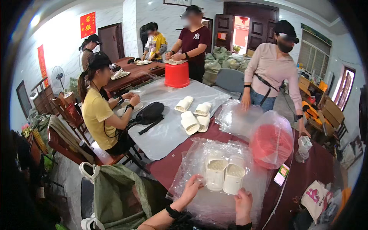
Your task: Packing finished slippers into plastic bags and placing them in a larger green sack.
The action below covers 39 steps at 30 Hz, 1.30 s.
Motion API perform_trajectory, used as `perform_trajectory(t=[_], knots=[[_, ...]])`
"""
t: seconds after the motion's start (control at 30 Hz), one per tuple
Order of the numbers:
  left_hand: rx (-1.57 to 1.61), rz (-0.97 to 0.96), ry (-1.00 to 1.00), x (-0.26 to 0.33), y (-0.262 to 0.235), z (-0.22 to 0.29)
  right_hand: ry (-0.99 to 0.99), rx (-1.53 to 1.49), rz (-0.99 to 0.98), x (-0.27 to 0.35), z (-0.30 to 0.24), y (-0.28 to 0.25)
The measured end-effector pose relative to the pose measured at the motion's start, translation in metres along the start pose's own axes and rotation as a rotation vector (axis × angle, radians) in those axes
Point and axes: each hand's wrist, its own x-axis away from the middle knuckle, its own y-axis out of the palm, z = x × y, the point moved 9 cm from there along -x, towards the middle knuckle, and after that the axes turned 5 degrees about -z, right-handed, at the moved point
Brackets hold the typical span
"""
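Two cream slippers (pixel 225 175) lie side by side on a spread of clear plastic bags (pixel 191 165) in front of me; whether they are inside the top bag is hard to tell. My left hand (pixel 193 186) is just left of the slippers, with its fingers pinched on the clear plastic. My right hand (pixel 243 198) is closed at the near end of the right slipper, its fingertips gripping the plastic there. Farther off, several more cream slippers (pixel 190 122) rest on the grey-white sheet covering the table.
A red object wrapped in clear plastic (pixel 272 142) stands right of the bags, near a phone (pixel 281 174). An open green sack (pixel 119 195) hangs at my left. An upturned red bucket (pixel 176 75) stands on the table. Co-workers are around the tables; one person (pixel 268 73) reaches across at right.
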Motion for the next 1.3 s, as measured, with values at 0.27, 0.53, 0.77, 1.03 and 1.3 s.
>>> perform_trajectory(t=[0.27,0.53,0.77,1.03,1.3], knots=[[0.365,-0.104,-0.259,-0.005,0.041,-0.009,-0.066,-0.066,-0.048,-0.002,-0.007,0.017],[0.253,-0.16,-0.319,-0.01,0.047,-0.065,-0.206,0.449,-0.176,0.019,0.012,0.049],[0.522,-0.319,-0.46,0.003,0.062,-0.065,-0.418,0.984,-0.365,0.029,0.022,0.068],[0.598,-0.292,-0.487,-0.002,0.037,-0.092,-0.368,1.016,-0.235,0.022,-0.05,0.067],[0.696,-0.285,-0.523,0.002,0.04,-0.087,-0.378,1.605,-0.442,0.013,0.013,0.066]])
